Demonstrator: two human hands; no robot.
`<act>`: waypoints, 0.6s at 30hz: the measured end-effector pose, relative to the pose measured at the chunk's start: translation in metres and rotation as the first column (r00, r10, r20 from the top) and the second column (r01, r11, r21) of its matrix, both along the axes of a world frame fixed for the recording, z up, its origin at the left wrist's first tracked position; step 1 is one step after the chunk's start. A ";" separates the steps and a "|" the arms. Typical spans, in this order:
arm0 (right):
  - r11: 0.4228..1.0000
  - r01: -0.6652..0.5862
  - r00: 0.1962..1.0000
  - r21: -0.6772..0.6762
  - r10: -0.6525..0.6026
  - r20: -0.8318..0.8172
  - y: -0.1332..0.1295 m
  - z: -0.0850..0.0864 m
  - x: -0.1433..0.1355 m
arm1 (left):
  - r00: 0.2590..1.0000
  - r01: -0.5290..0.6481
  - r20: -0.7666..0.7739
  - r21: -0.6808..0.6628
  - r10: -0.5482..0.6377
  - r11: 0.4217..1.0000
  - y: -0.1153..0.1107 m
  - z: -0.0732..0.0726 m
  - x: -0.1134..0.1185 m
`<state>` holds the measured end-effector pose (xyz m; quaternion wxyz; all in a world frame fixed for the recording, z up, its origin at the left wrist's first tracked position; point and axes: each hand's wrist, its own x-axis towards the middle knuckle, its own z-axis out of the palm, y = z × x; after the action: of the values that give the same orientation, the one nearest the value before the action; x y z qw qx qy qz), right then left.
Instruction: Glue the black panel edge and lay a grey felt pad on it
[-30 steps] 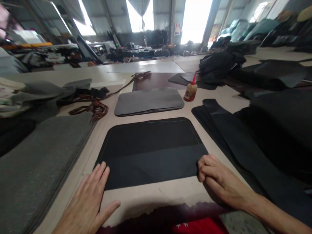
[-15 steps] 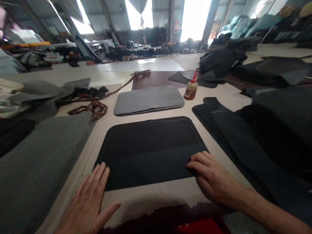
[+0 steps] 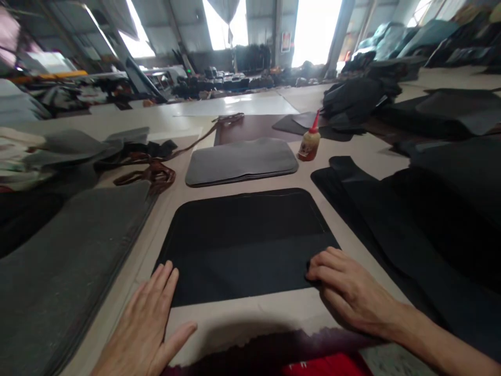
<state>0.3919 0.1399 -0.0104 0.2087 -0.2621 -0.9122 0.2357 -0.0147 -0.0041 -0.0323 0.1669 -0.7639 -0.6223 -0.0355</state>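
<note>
A black sheet with rounded far corners point(image 3: 250, 216) lies flat in front of me, and a smoother dark band covers its near half. My left hand point(image 3: 144, 313) rests flat at the near left corner of the sheet, fingers stretched and thumb held apart. At the right edge, my right hand point(image 3: 344, 287) is curled with its fingertips bent down against the sheet. A small dark bit shows at those fingertips, too small to name. Beyond the black sheet lies a stack of grey rounded panels point(image 3: 240, 162).
A glue bottle with a red nozzle point(image 3: 309, 143) stands right of the grey stack. Brown strips point(image 3: 156, 176) lie at left, near a large grey sheet stack point(image 3: 82, 256). Black pieces point(image 3: 376, 219) spread along the right. The table's near edge point(image 3: 250, 342) looks ragged.
My right hand has shifted slightly right and down along the sheet's right side. My left hand stays flat at the left corner. The whole view has drifted a little.
</note>
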 end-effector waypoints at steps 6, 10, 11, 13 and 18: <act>0.998 -0.059 0.997 -0.037 0.057 -0.057 0.000 0.000 0.002 | 0.995 -0.021 0.097 0.065 0.014 0.998 0.000 0.012 0.015; 1.000 -0.010 0.986 -0.010 0.009 -0.167 0.001 -0.004 0.003 | 0.954 0.216 0.181 0.132 -0.237 0.967 0.006 0.025 0.069; 1.000 0.004 0.985 0.004 -0.003 -0.170 0.002 -0.004 0.004 | 0.919 0.317 0.203 0.124 -0.337 0.940 0.010 0.025 0.087; 0.999 0.040 0.985 0.021 -0.036 -0.170 0.004 -0.004 0.006 | 0.837 0.461 0.254 0.150 -0.485 0.874 0.019 0.021 0.124; 0.991 0.129 0.985 -0.021 -0.131 -0.115 0.010 0.003 0.019 | 0.796 0.484 0.292 0.219 -0.530 0.847 0.038 0.006 0.180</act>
<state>0.4112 0.1501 -0.0071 0.2744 -0.3083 -0.8779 0.2426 0.1649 0.0340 -0.0260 0.0911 -0.8718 -0.4098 -0.2524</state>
